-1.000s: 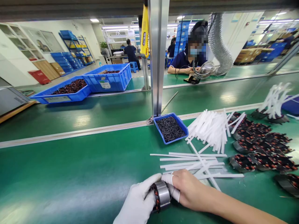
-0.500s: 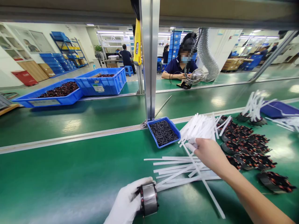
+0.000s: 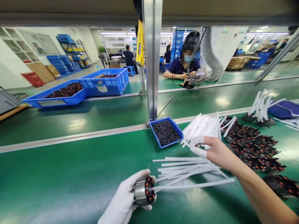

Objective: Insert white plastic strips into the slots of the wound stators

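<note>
Below the blue tray (image 3: 166, 132), near the front edge of the surface (image 3: 70, 174), my gloved left hand (image 3: 123, 199) is closed around a stator (image 3: 143, 195), windings facing right. One white strip (image 3: 193, 186) seems to reach into it, and I judge most slots unfilled. Right of the tray, my right hand (image 3: 215, 152) pinches at the strip bundle (image 3: 203, 126), though I cannot tell whether it grips one. More stators (image 3: 252, 146) lie beyond it.

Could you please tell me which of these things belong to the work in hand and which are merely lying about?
In hand:
stator, gripped by the left hand
heap of white strips, at the right hand
loose strips on the belt

Lying about:
small blue tray
blue crates
other stators, untouched
co-worker opposite
</note>
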Demonstrator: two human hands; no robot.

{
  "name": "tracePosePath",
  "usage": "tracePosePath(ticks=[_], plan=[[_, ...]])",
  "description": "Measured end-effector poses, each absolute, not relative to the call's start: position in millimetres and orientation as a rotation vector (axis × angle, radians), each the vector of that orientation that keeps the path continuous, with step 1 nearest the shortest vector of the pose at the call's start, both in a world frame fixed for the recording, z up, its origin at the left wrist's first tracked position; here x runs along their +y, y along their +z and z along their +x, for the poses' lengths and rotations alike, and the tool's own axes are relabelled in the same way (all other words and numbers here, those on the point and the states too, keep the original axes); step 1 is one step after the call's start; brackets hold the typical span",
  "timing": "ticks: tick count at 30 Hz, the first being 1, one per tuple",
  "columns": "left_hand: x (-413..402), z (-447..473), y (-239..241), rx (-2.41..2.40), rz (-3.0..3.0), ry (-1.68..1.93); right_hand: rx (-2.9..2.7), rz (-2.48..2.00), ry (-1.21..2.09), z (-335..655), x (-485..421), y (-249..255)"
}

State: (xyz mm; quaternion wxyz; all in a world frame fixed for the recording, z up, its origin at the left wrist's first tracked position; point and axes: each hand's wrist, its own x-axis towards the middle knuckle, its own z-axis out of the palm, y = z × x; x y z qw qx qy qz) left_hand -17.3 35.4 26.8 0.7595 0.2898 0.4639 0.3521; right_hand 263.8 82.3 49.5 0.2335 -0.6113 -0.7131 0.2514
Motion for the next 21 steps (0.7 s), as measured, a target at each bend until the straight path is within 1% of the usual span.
tracePosePath(ticks=[2,4,8,13,17,21], plan=[[36.0,-16.6,27.4,1.009,0.627,0.761,-1.970,-1.404,0.857,255.0,77.3,51.4],[35.7,-17.0,27.3,1.025,0.618,0.749,-2.074,-1.300,0.883,243.8,73.5,49.6],[33.9,-19.3,25.1,1.033,0.591,0.712,-2.183,-1.257,0.768,227.7,69.5,42.8],[34.5,-18.0,20.8,0.993,0.573,0.651,-2.154,-1.159,0.949,217.5,62.0,41.2],[32.8,-15.7,22.5,0.951,0.582,0.666,-2.213,-1.164,0.980,207.4,55.9,39.0],[29.1,-15.6,22.9,0.934,0.566,0.658,-2.083,-1.225,1.042,193.4,50.8,26.9]])
